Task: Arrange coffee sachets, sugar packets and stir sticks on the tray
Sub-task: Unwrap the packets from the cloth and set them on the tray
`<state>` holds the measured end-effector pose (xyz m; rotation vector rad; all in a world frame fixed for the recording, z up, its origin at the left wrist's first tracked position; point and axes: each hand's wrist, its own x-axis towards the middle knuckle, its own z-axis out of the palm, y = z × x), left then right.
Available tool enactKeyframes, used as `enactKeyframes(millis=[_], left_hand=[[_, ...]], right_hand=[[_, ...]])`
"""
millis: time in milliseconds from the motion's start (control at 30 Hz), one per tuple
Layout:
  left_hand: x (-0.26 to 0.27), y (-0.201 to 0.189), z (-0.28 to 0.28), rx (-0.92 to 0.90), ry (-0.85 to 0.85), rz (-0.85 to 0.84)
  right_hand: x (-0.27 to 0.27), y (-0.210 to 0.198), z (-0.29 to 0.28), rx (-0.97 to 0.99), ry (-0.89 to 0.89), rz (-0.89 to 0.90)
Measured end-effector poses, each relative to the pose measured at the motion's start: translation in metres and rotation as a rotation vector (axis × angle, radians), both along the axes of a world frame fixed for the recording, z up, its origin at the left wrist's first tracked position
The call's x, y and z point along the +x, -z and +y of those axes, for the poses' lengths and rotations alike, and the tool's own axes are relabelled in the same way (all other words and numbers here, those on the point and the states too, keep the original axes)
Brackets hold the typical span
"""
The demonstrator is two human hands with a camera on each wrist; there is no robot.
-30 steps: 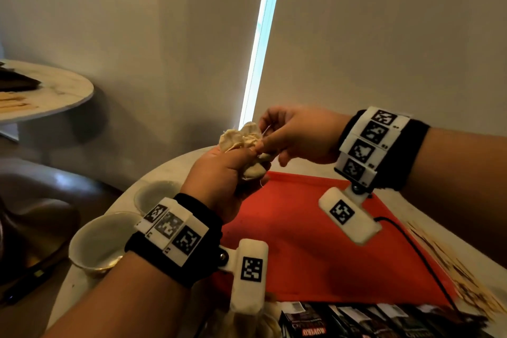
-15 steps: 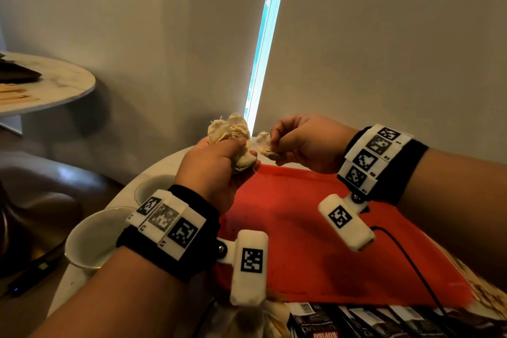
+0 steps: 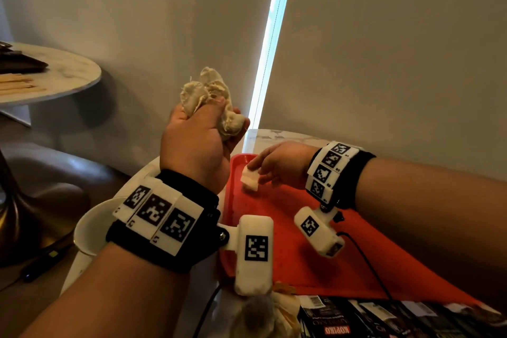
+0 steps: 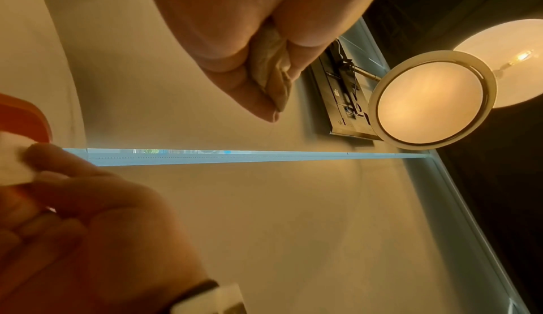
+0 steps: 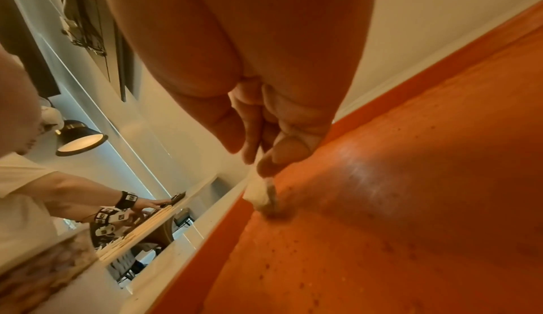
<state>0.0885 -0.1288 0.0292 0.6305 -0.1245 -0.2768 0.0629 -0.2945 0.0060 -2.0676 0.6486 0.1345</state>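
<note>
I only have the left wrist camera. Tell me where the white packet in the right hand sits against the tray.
Observer: The right hand pinches the white packet at the far left corner of the red tray; its lower end appears to touch the floor.
Operator: Now the coffee.
Observer: The coffee sachets lie off the tray, along its near edge.
Operator: Describe the other hand's load.
Observer: The left hand grips a cloth bundle bulging above the fist.

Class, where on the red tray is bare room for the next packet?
The tray's middle lies bare, bordered by the white packet at its far left corner and the dark coffee sachets beyond its near edge, where it is crowded.
</note>
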Motion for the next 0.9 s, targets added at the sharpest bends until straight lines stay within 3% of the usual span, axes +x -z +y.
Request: enactKeyframes(millis=[100, 267, 467, 633, 900], left_hand=[[0.000, 0.002, -0.001, 0.011, 0.010, 0.005], [0.000, 0.002, 0.000, 0.002, 0.018, -0.013], [0.001, 0.003, -0.001, 0.016, 0.025, -0.005], [0.001, 0.003, -0.001, 0.016, 0.026, -0.004], [0.000, 0.003, -0.002, 0.028, 0.046, 0.017]], right_hand=[[0.015, 0.010, 0.002, 0.128, 0.069, -0.009], [0.032, 0.009, -0.010, -0.024, 0.017, -0.047], [0.041, 0.011, -0.015, -0.066, 0.020, -0.057], [0.023, -0.003, -0.002, -0.482, -0.128, 0.074], [0.028, 0.012, 0.005, -0.600, -0.210, 0.158]])
